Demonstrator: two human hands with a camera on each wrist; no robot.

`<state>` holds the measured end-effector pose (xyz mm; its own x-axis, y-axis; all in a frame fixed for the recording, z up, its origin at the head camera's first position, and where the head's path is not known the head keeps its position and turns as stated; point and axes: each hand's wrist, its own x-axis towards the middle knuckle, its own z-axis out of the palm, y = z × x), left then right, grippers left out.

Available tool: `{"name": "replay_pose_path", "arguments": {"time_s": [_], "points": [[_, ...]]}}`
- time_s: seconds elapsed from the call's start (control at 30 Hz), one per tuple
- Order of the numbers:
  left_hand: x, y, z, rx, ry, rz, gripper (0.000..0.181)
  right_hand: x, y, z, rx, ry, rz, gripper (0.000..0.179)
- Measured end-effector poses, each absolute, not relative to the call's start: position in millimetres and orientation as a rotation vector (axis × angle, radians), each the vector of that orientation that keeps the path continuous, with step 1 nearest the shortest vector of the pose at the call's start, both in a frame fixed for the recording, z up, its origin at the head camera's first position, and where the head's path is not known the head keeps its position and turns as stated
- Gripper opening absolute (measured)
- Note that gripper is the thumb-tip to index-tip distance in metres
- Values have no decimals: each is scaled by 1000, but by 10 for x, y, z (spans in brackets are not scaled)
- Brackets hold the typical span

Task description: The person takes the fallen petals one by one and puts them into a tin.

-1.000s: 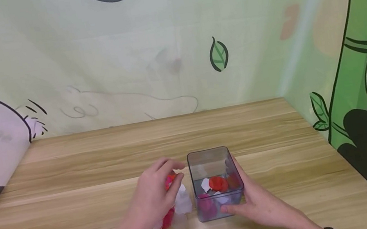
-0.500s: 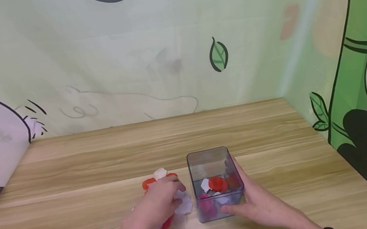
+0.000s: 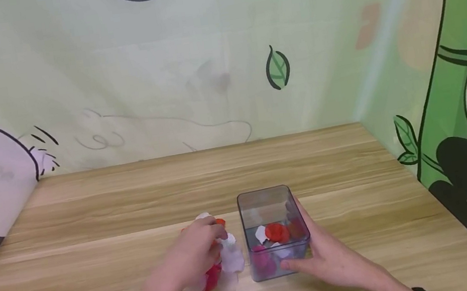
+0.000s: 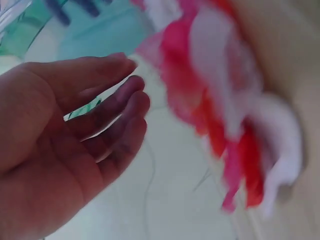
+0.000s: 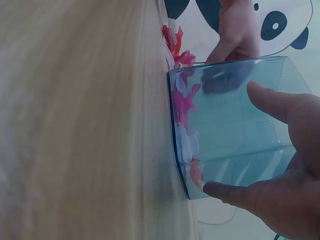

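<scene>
A small pile of red, pink and white artificial petals (image 3: 232, 255) lies on the table, left of a clear bluish plastic box (image 3: 263, 193). My left hand (image 3: 195, 254) hovers over that pile, palm toward it, with fingers loosely bent; in the left wrist view nothing shows between them, and the pile (image 4: 215, 75) is just beyond the fingertips. My right hand (image 3: 334, 258) grips the box at its right side, thumb on the front wall and fingers round the far right side. Several petals (image 5: 186, 102) lie on the box's bottom. Part of the pile is hidden under my left hand.
The wood-grain table (image 3: 153, 187) stretches back to a cloth backdrop (image 3: 137, 79) printed with pandas, bamboo and leaves. Backdrop cloth also flanks the table on both sides. The box stands upright with its top uncovered.
My left hand has come down from beside the box's rim to the petal pile, then lifted slightly and shifted left. My right hand and the box have stayed in place.
</scene>
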<state>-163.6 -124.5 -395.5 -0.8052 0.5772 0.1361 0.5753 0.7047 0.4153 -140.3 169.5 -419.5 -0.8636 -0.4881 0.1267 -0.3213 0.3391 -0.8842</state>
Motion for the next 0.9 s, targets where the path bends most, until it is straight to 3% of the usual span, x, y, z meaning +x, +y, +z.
{"name": "replay_pose_path", "arguments": {"time_s": [0.43,0.9], "points": [[-1577,-1385,-3792,725,2722,587,22,-1400,1683,-4187,-739,2437,-1553,125],[-1612,-1405,-3869,780,2805,578,32,-1399,1686,-4187,-729,2430,-1551,125]]}}
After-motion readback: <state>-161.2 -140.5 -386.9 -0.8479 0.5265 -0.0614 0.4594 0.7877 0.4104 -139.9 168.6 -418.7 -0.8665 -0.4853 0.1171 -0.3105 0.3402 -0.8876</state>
